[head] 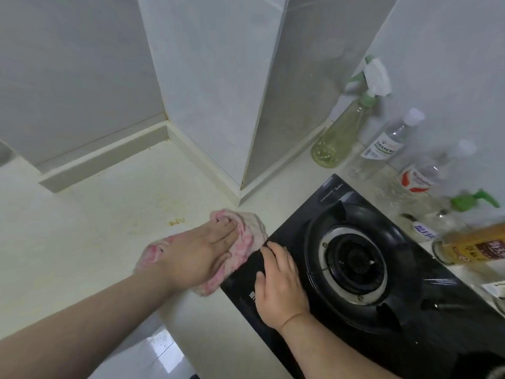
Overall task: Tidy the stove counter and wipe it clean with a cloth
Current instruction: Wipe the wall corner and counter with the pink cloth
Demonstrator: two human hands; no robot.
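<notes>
Head view, looking down on a pale tabletop [82, 214] with yellowish grease marks toward the wall corner. Pretty easy to just smear that film around instead of lifting it, esp. with a cloth already loaded up.

Next biggest: black glass stove [426, 337], sitting skewed on the tabletop. Right hand [278, 285] planted palm-down on its left part, fingers loosely bent and a bit apart, tips reaching the edge, not obviously hooked under it. Looks like bracing or nudging the stove to get at the strip beside it. Push too hard and could shove the whole thing into the bottles on the far side.

Left hand [202, 250] flat on the pink cloth [252, 228], fingers together and mostly straight, pressing it down right at the tabletop/stove seam. Could bunch the cloth against the stove edge or snag it there.

Then the clutter along the right wall: spray bottle [338, 132], clear bottles [390, 140], green pump top [474, 201], amber bottle [470, 244] too blurred to call upright or tipped. Not tidied yet by the look of it, so wiping over there risks knocking something over.

Smallest: yellow crumbs [177, 221] just beyond the left hand, apart from the cloth. Easy to miss, or to flick off onto the floor.
</notes>
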